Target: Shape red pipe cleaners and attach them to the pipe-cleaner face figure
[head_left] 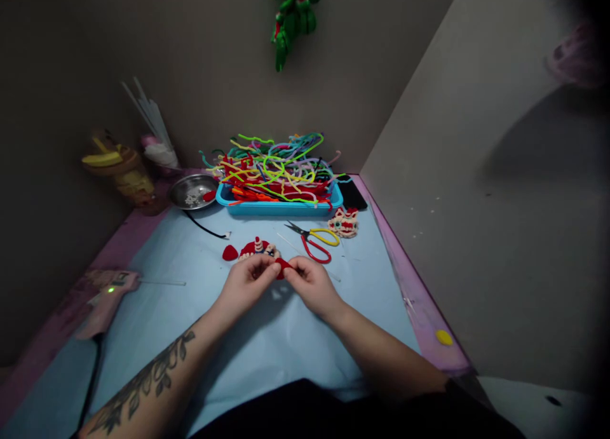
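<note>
Between my two hands I pinch a small red fuzzy piece (282, 269), its outline partly covered by my fingers. My left hand (250, 278) grips its left side with thumb and fingertips. On the other side my right hand (312, 283) pinches it the same way. Just behind the left hand lies a red and cream pipe-cleaner figure (252, 247), partly hidden. A separate rounded red piece (229, 253) rests to its left. Scissors (309, 236) with one red and one yellow handle lie blades apart beyond my right hand.
A blue tray (281, 208) heaped with coloured pipe cleaners stands at the back. Left of it is a metal bowl (178, 194). A lit glue gun (108, 302) lies at left. A cream and red face-like piece (344, 223) and a black phone-like slab (353, 193) lie right.
</note>
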